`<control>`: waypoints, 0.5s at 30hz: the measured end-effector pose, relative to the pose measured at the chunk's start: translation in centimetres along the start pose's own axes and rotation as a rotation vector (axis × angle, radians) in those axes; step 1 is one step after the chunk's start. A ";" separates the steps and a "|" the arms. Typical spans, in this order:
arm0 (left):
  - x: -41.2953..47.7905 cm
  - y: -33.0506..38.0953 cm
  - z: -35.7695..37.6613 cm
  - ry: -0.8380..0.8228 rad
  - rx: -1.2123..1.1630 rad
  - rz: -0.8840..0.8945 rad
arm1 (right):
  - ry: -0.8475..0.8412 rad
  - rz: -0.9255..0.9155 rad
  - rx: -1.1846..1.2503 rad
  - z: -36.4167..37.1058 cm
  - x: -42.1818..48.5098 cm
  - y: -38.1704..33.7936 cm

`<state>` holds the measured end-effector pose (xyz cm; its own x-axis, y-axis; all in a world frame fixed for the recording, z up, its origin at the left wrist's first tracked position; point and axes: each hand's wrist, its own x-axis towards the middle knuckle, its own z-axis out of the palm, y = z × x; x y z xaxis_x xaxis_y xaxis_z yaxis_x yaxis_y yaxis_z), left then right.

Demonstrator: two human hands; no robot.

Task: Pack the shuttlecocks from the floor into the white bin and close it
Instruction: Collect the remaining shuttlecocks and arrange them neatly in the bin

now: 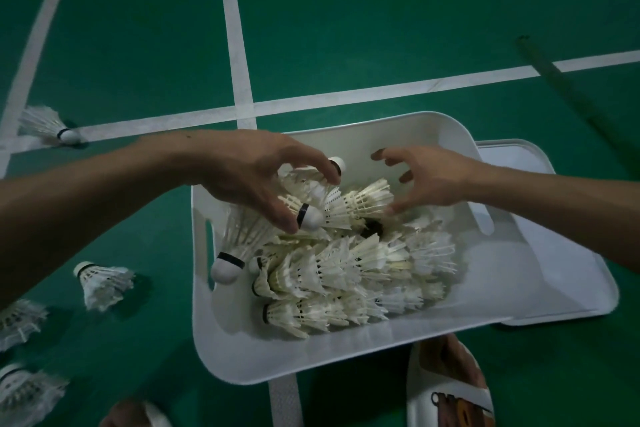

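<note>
- Left hand grips a clutch of shuttlecocks over white bin — count hidden under the grip.
- Right hand spread, holding nothing; tips blurred.
- Floor shuttlecocks left of bin, two cut off.

A crossing of white court lines marks the green court floor. One line runs from it to the top edge, and another stretches far to the left and right. Well right of the crossing, a dark green pole lies slanted across that long line. Below and right of the crossing, a foot wears a white slide sandal with a brown and orange print. Below and left of it, a second foot is cut off by the frame edge.
</note>
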<state>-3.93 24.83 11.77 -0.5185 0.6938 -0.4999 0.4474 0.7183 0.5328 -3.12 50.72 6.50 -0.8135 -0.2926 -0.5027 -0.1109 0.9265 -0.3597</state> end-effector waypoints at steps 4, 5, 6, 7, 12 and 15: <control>0.7 0.7 0.3 -0.015 0.003 0.065 | 0.060 -0.103 0.298 -1.6 -0.9 -0.1; 1.0 0.8 0.3 -0.022 0.000 0.079 | 0.050 -0.142 0.373 -1.7 -1.1 -0.2; 1.2 1.1 0.3 -0.030 -0.004 0.090 | 0.038 -0.178 0.422 -1.8 -1.4 -0.3; 1.4 1.3 0.3 -0.039 -0.009 0.098 | 0.026 -0.212 0.443 -1.8 -1.6 -0.4; 2.5 2.6 0.2 -0.045 -0.029 0.125 | 0.019 -0.326 0.376 -1.4 -2.1 -0.7; 3.1 3.3 0.2 -0.052 -0.068 0.098 | 0.055 -0.313 0.277 -1.2 -1.9 -0.5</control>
<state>-3.88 29.32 11.82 -0.4350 0.7638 -0.4769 0.4428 0.6426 0.6253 -2.16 51.08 8.60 -0.7948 -0.5299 -0.2958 -0.2060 0.6941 -0.6898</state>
